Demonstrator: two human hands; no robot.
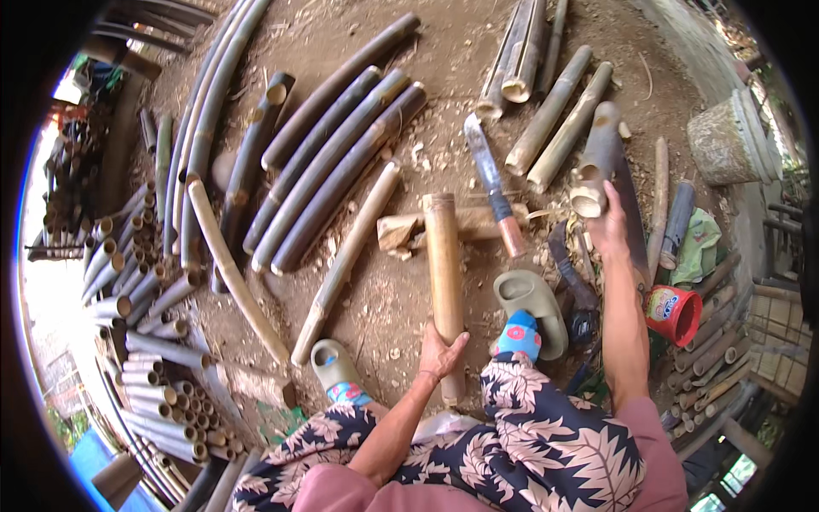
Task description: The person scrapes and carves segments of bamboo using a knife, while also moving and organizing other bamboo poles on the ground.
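Note:
My left hand (pixel 441 352) is wrapped round the lower part of a thick yellow-brown bamboo tube (pixel 442 264). The tube stands between my feet, its upper end resting against a wooden block (pixel 478 224). Out to the right, my right hand (pixel 607 226) is closed on the near end of a short grey bamboo tube (pixel 602 141), whose pale cut end faces me. Between the two hands lies a machete (pixel 488 166), its red-brown handle toward me and its blade pointing away. A longer, darker bamboo piece (pixel 627 196) lies partly hidden behind my right hand and forearm.
Long dark bamboo poles (pixel 341 162) lie on the dirt ahead left; cut tubes (pixel 550 111) lie ahead right. Stacked bamboo (pixel 158 401) fills the left side. At right are a dirty bucket (pixel 725 141), a red container (pixel 674 314) and more stacked tubes (pixel 712 358). Wood chips litter the ground.

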